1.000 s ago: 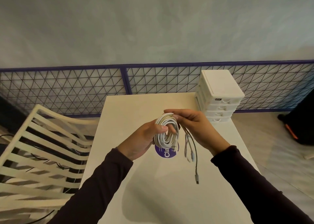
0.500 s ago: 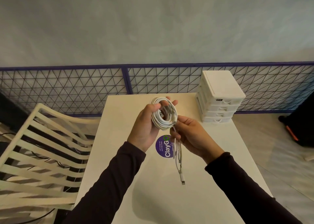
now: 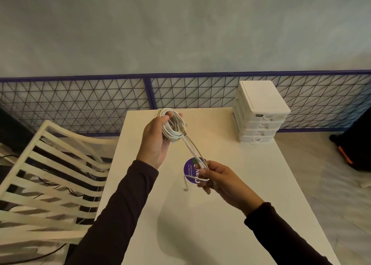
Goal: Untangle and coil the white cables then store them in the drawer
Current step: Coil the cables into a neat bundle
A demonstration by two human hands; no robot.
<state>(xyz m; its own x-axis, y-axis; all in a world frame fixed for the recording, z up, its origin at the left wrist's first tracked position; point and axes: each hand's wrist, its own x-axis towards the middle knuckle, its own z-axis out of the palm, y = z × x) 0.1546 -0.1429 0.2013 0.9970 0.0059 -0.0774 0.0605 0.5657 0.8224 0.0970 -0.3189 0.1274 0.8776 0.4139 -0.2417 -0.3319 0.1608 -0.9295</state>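
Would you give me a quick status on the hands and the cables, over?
Left hand grips the coil. Right hand pinches the loose ends, stretched from it. Drawers all shut, back right.

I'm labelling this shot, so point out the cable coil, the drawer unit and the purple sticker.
cable coil [image 3: 173,133], head view, lower white loops
drawer unit [image 3: 259,98], head view, its flat top
purple sticker [image 3: 188,169], head view, its uncovered left part
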